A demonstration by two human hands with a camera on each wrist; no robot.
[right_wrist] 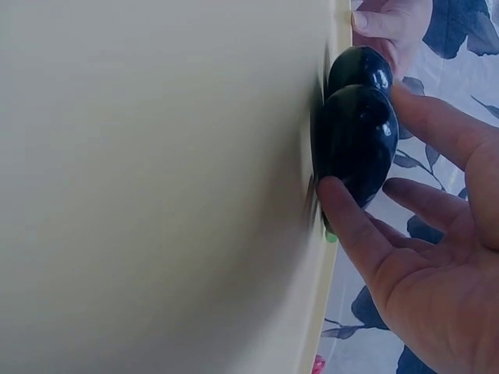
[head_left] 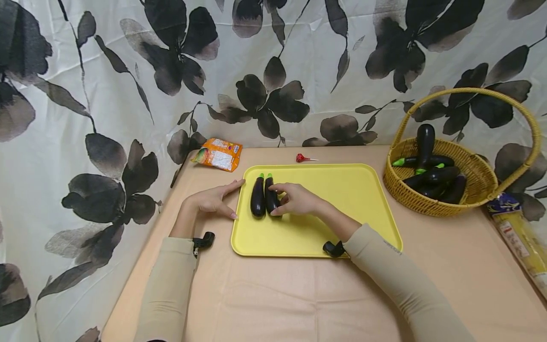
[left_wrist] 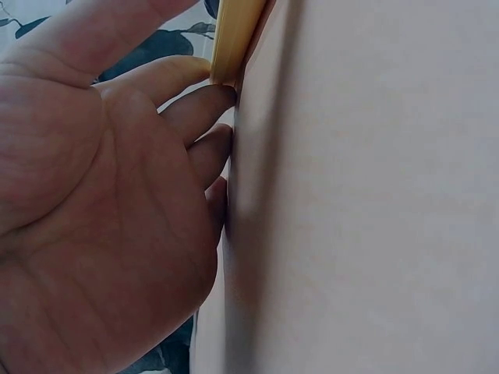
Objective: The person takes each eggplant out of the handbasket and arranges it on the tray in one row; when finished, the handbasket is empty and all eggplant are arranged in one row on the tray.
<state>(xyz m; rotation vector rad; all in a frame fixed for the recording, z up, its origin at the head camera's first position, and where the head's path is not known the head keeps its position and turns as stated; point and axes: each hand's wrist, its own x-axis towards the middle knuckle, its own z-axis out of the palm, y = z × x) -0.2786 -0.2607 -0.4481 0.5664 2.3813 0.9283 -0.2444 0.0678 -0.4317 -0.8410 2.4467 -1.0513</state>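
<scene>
Two dark purple eggplants with green stem ends lie side by side on the left part of a yellow tray [head_left: 316, 237]. My right hand [head_left: 295, 198] holds the right eggplant [head_left: 270, 190] between thumb and fingers; in the right wrist view, the digits lie along both sides of this eggplant [right_wrist: 355, 140]. The left eggplant [head_left: 258, 197] is right beside it, with no hand on it. At the tray's left edge rests my left hand [head_left: 211, 197], its fingers extended and loosely spread. In the left wrist view, the left hand's [left_wrist: 117, 195] fingertips touch the tray's rim [left_wrist: 230, 47].
A wicker basket [head_left: 427, 202] with a tall handle stands at the right, holding several eggplants [head_left: 436, 176]. Behind the tray lie an orange packet [head_left: 220, 154] and a small red-handled tool [head_left: 301, 157]. A yellow package [head_left: 519, 237] lies at the far right edge.
</scene>
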